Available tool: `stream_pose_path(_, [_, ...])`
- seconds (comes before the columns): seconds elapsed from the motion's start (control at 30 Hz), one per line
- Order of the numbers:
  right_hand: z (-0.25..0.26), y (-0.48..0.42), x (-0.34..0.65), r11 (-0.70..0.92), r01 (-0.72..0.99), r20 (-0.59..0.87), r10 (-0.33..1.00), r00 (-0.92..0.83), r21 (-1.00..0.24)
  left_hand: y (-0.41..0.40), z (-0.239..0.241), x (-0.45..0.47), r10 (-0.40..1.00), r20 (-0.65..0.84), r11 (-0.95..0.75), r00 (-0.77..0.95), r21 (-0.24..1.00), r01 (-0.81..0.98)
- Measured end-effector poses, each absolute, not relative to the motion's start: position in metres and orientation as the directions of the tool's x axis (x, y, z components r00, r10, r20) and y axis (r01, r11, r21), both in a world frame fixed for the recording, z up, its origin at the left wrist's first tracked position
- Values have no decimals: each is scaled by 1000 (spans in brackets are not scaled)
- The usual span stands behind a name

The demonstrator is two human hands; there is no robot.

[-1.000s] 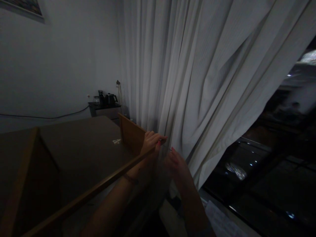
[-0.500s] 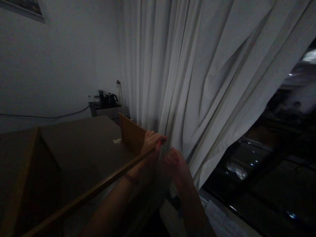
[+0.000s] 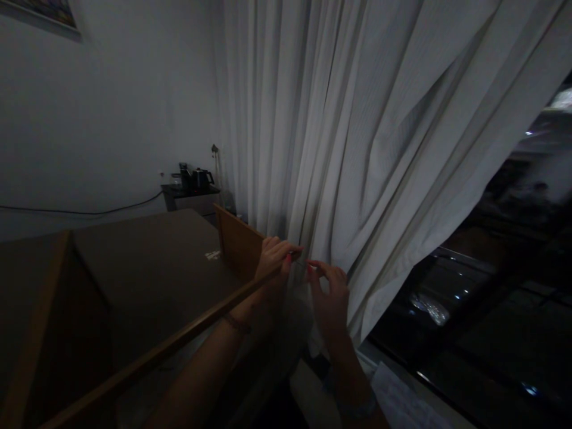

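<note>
nearest us, a sheet of paper (image 3: pixel 402 405) lies low on the right, and both forearms reach forward out of the gloom. the wooden rail (image 3: pixel 179 342) starts low on the left and climbs diagonally up and to the right. that slant is its long axis, and its far end points at the curtain. the left hand (image 3: pixel 277 256), with a band at the wrist, is wrapped tight around that far end where the rail meets an upright wooden panel (image 3: pixel 236 244), and i'd say the grip is there to brace the corner. a thin metal piece (image 3: pixel 298 257) pokes out from the left fingers, lying nearly level and aimed to the right. just beside it is the right hand (image 3: pixel 330 295), fingers spread, thumb and forefinger drawn close at the piece's tip. it's too dark to tell whether they pinch it. a dark flat board (image 3: pixel 147 274) lies inside the frame. behind the hands the pale curtain (image 3: pixel 357 149) hangs in heavy folds, with black window glass (image 3: pixel 469 310) to its right. far back in the corner, a kettle (image 3: pixel 201 177) sits on a small counter (image 3: pixel 190 193).
</note>
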State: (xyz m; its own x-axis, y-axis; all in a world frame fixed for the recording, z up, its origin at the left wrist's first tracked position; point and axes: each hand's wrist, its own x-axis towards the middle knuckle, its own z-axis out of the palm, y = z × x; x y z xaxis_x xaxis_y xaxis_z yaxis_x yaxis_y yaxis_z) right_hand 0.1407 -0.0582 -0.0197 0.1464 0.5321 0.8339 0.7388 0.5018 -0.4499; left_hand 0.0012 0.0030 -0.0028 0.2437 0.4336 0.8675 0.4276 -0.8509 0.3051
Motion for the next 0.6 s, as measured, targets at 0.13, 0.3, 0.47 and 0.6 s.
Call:
stream_pose_path(0.13, [-21, -60, 141, 540, 768, 900, 423, 106, -344, 3, -2, 1, 463, 850, -836, 252, 325, 441])
stream_pose_path(0.3, [-21, -63, 143, 614, 725, 887, 461, -8, -312, 4, -5, 1, 456, 855, -840, 245, 323, 436])
stream_pose_path(0.47, [-24, -71, 140, 651, 499, 769, 638, 49, -572, 5, -7, 1, 459, 858, -841, 230, 336, 423])
stream_pose_path(0.6, [-23, -74, 137, 622, 303, 673, 732, 103, -722, 5, -7, 1, 461, 856, -839, 235, 333, 431])
